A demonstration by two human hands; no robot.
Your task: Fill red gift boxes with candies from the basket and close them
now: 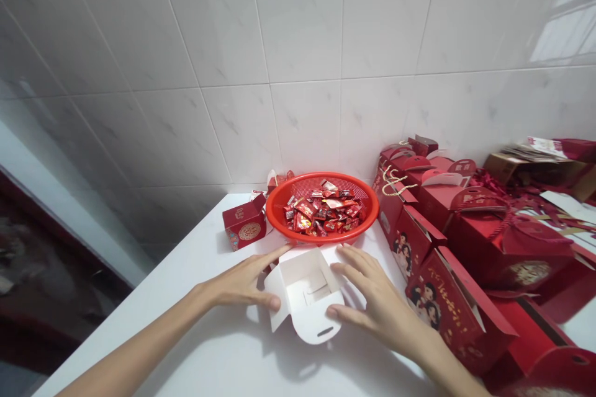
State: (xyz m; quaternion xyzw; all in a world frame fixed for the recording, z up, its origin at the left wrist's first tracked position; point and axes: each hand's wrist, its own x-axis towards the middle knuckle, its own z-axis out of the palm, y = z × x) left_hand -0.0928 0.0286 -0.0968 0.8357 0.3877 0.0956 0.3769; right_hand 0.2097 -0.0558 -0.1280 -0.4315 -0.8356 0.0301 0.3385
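Note:
A small cardboard gift box (305, 279) stands with its top open on the white table. Its white inside faces up, and no contents show in it. My left hand (242, 282) holds the box from the left, thumb on the side flap and fingers stretched along the back. From the right, my right hand (370, 298) holds it, with the thumb on the rounded front flap with the slot and the fingers at the back and right flaps. Just behind the box is a red plastic basket (274, 211) with many red-wrapped candies (321, 211).
A dark red box (244, 223) sits left of the basket. Rows of red gift boxes (442, 298), some with cord handles, fill the right side. Further right is a brown carton (512, 167) with papers on it. A tiled wall (302, 124) closes off the back.

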